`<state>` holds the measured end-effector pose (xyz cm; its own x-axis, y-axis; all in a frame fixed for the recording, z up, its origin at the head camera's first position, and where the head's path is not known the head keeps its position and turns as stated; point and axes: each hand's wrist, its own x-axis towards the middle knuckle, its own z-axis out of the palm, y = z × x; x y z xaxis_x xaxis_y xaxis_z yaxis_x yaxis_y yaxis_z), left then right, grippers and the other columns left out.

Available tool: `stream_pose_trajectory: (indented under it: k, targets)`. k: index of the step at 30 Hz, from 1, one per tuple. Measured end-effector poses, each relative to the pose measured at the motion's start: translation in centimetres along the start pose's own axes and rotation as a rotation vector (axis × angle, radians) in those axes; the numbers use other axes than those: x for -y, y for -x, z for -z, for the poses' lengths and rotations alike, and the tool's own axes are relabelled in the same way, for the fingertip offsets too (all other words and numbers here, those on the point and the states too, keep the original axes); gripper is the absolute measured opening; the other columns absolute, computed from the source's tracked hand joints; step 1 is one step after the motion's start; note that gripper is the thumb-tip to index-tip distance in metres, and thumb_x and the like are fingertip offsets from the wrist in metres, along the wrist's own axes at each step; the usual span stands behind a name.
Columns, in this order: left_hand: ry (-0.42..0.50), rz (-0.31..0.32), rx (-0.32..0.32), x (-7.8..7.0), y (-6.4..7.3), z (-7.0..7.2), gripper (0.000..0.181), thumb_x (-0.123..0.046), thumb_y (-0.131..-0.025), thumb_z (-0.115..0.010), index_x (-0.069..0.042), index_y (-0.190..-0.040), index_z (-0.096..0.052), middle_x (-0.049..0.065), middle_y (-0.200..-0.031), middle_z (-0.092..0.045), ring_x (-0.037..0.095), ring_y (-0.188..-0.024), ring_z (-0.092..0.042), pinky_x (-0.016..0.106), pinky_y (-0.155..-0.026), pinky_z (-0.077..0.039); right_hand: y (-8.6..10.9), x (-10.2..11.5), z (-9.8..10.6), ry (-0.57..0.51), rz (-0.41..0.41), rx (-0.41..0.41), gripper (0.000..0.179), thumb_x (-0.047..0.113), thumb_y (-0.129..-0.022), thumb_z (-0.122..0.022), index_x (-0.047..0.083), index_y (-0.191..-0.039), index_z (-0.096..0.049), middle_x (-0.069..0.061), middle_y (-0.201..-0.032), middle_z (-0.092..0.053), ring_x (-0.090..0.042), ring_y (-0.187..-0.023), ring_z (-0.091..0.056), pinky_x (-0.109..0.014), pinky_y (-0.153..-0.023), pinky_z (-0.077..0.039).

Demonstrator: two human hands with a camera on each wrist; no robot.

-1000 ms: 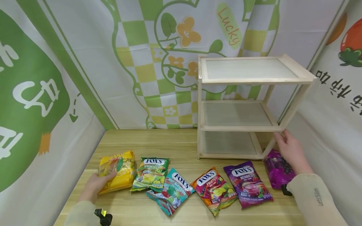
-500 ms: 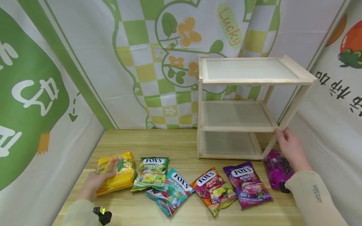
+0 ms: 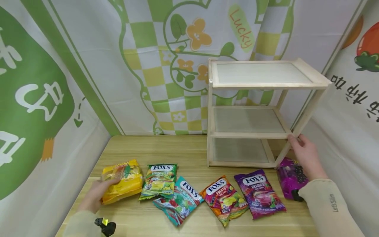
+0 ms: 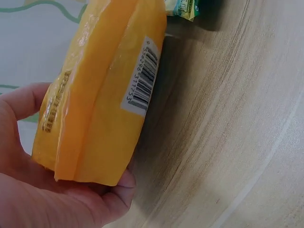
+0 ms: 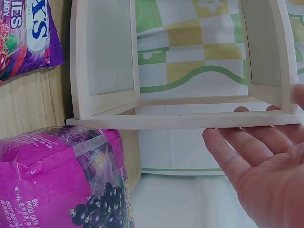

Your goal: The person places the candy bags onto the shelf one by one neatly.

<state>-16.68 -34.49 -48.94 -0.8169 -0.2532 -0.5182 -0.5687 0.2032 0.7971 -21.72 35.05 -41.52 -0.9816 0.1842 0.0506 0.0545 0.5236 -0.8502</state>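
Note:
My left hand (image 3: 95, 193) grips a plump yellow candy bag (image 3: 129, 185) by its left end. In the left wrist view the bag's underside, with a barcode label (image 4: 141, 78), faces the camera, its lower end between thumb and fingers. At the right, my right hand (image 3: 308, 158) holds a three-tier wooden shelf (image 3: 248, 135) at its front right post, level with the middle tier. The right wrist view has the fingers wrapping that post (image 5: 180, 121), with part of the thumb over the shelf frame. A purple candy bag (image 3: 291, 181) with blackberry pictures lies beside the shelf, under the right wrist.
Fox's candy bags lie in a row on the wooden table (image 3: 165, 148): green spring tea (image 3: 158, 181), teal (image 3: 180, 200), orange fruits (image 3: 225, 199) and purple berries (image 3: 260, 194). Printed cloth walls (image 3: 165, 65) enclose the table at the back and both sides.
The left hand has shifted slightly toward the lower left, and the yellow bag has turned a little in its grip. My right hand stays on the shelf post, and the shelf stands as before.

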Motion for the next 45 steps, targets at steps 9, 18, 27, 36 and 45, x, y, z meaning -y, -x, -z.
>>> stream_pose_trajectory:
  k: [9,18,27,36,45]
  targets:
    - [0.186,0.02,0.172,0.6,0.3,0.5,0.093,-0.037,-0.101,-0.064,0.008,-0.157,-0.005,0.01,-0.129,-0.048,0.012,-0.1,-0.058,0.028,-0.087,-0.058,0.0,-0.1,0.0,-0.006,-0.007,-0.008,0.076,0.053,-0.108,-0.034,-0.002,-0.159,-0.025,-0.039,-0.148,-0.042,-0.052,-0.122,-0.052,-0.071,-0.106,-0.039]
    - [0.285,0.004,0.169,0.8,0.4,0.5,0.095,-0.029,-0.099,-0.069,0.003,-0.159,-0.003,0.0,-0.112,-0.06,0.012,-0.095,-0.065,0.033,-0.088,-0.06,0.0,-0.2,0.1,-0.021,-0.026,0.011,0.08,0.06,-0.106,-0.035,0.003,-0.161,-0.024,-0.035,-0.152,-0.04,-0.045,-0.116,-0.059,-0.072,-0.108,-0.037]
    - [0.28,-0.002,0.139,0.5,0.3,0.7,0.102,-0.031,-0.099,-0.07,0.001,-0.16,0.004,0.003,-0.117,-0.058,0.009,-0.092,-0.066,0.034,-0.087,-0.062,0.0,-0.2,0.2,-0.028,-0.024,0.012,0.081,0.059,-0.106,-0.036,0.002,-0.161,-0.023,-0.037,-0.15,-0.042,0.002,-0.085,-0.059,-0.071,-0.108,-0.038]
    - [0.328,-0.014,0.108,-0.3,1.1,0.7,0.107,-0.024,-0.1,-0.068,-0.009,-0.161,0.018,0.012,-0.135,-0.042,0.008,-0.091,-0.064,0.032,-0.086,-0.062,-0.2,-0.2,-0.2,-0.05,-0.036,0.01,0.08,0.059,-0.106,-0.035,0.003,-0.162,-0.021,-0.037,-0.153,-0.037,-0.056,-0.132,-0.044,-0.073,-0.111,-0.032]
    - [0.389,-0.03,0.014,-1.3,1.8,0.5,0.107,-0.026,-0.098,-0.072,-0.017,-0.164,0.011,0.004,-0.137,-0.04,0.003,-0.091,-0.063,0.027,-0.087,-0.061,-0.1,-0.4,0.0,-0.055,-0.035,0.007,0.08,0.059,-0.105,-0.037,0.002,-0.16,-0.025,-0.035,-0.152,-0.04,-0.03,-0.11,-0.061,-0.071,-0.108,-0.037]
